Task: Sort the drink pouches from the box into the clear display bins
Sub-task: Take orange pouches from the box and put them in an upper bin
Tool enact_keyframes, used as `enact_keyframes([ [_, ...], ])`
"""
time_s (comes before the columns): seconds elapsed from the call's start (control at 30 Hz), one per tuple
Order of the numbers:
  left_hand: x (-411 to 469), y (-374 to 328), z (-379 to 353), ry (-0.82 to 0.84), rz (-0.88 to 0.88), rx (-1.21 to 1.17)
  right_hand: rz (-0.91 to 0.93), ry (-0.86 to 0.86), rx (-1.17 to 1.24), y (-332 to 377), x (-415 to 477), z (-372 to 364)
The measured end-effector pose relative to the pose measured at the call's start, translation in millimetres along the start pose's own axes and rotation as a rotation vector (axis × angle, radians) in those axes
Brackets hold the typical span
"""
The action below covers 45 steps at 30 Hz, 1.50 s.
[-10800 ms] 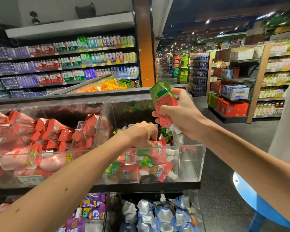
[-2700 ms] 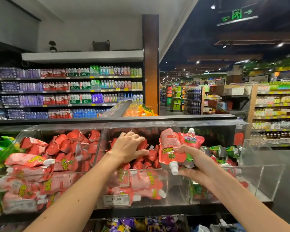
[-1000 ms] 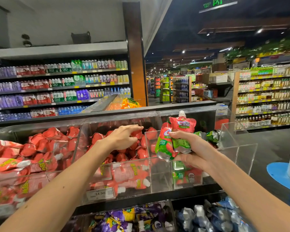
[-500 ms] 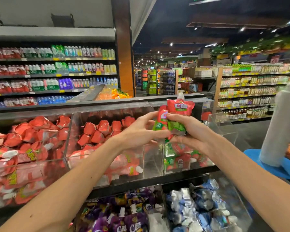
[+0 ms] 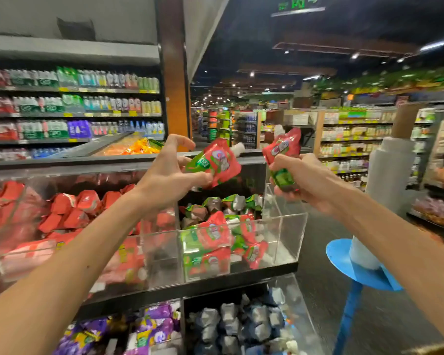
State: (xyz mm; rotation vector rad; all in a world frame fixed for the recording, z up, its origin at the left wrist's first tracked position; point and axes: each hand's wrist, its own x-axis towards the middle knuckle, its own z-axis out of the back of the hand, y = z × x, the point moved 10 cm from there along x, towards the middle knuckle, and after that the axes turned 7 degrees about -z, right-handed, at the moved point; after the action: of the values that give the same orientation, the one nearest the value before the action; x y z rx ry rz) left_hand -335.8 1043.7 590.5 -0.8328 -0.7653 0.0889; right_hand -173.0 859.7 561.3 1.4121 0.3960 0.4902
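Observation:
My left hand (image 5: pixel 169 175) pinches a red-and-green drink pouch (image 5: pixel 217 162) by its lower edge, its white cap tilted up to the right. My right hand (image 5: pixel 303 178) grips a second red-and-green pouch (image 5: pixel 283 152) upright by its green bottom. Both pouches hang above the rightmost clear bin (image 5: pixel 290 234), which holds several pouches of the same kind (image 5: pixel 210 239). The clear bin to its left (image 5: pixel 162 254) holds red pouches (image 5: pixel 69 211). The box is not in view.
A lower tier of clear bins holds purple pouches (image 5: pixel 151 326) and silver-blue pouches (image 5: pixel 231 324). A blue stand (image 5: pixel 351 270) with a white roll (image 5: pixel 387 180) stands at the right beside the aisle. Drink shelves (image 5: pixel 72 108) line the back wall.
My left hand has taken one of the two pouches from my right hand. The hands have moved apart, each holding one pouch.

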Motion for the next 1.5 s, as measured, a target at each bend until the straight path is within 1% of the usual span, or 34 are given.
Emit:
enact_keyframes([
  [0.07, 6.5, -1.8, -10.1, -0.047, -0.021, 0.138, 0.005, 0.021, -0.119, -11.2, 14.8, 17.8],
  [0.17, 10.7, -7.1, -29.7, -0.089, -0.089, 0.396, 0.049, 0.093, -0.422, -19.0, 31.9, 29.9],
  [0.2, 11.5, -10.8, -34.6, -0.113, -0.131, 0.464, 0.103, 0.111, -0.521, -17.5, 34.1, 29.6],
  [0.27, 13.3, -19.7, -42.0, -0.147, -0.228, 0.590, 0.275, 0.089, -0.737, -8.1, 35.7, 23.6],
  [0.33, 17.7, -22.0, -54.1, -0.097, -0.329, 0.772, 0.452, 0.012, -0.886, 2.6, 36.6, 15.4],
  [0.37, 20.0, -18.8, -61.5, -0.048, -0.366, 0.856, 0.531, -0.020, -0.918, 6.3, 37.6, 10.0],
  [0.43, 24.5, -8.8, -72.1, 0.032, -0.378, 0.958, 0.653, -0.052, -0.911, 11.2, 39.3, -2.9],
  [0.53, 28.5, 6.3, -81.5, 0.103, -0.363, 1.069, 0.725, -0.057, -0.868, 16.9, 41.0, -25.4],
  [0.67, 36.6, 31.9, -77.8, 0.139, -0.346, 1.171, 0.745, -0.073, -0.965, 7.2, 59.5, -64.4],
  [0.77, 44.5, 58.0, -77.9, 0.194, -0.293, 1.247, 0.677, -0.064, -0.989, -9.0, 81.0, -89.0],
  [0.83, 50.1, 71.0, -82.7, 0.231, -0.290, 1.286, 0.637, -0.017, -1.003, -18.7, 93.2, -106.0],
  [0.93, 58.5, 89.8, -82.2, 0.287, -0.176, 1.280, 0.572, 0.103, -1.006, -32.7, 105.4, -127.4],
  [1.0, 64.3, 101.9, -75.0, 0.305, -0.075, 1.191, 0.575, 0.153, -1.013, -36.8, 108.9, -137.0],
  [1.1, 69.9, 114.1, -67.2, 0.363, 0.025, 1.085, 0.593, 0.190, -1.029, -36.6, 112.4, -143.9],
  [1.2, 67.2, 115.3, -66.9, 0.405, 0.061, 1.055, 0.554, 0.206, -1.029, -41.6, 113.6, -142.7],
  [1.27, 63.6, 115.6, -67.4, 0.398, 0.057, 1.027, 0.529, 0.222, -1.026, -45.9, 109.8, -140.0],
  [1.33, 58.0, 108.4, -63.4, 0.352, 0.058, 0.978, 0.515, 0.241, -0.996, -45.0, 101.4, -137.1],
  [1.37, 55.4, 99.7, -59.5, 0.303, 0.049, 0.931, 0.516, 0.232, -0.977, -41.6, 96.6, -134.0],
  [1.5, 35.3, 48.1, -46.4, 0.076, -0.054, 0.612, 0.580, 0.125, -0.828, -24.9, 67.0, -102.2],
])
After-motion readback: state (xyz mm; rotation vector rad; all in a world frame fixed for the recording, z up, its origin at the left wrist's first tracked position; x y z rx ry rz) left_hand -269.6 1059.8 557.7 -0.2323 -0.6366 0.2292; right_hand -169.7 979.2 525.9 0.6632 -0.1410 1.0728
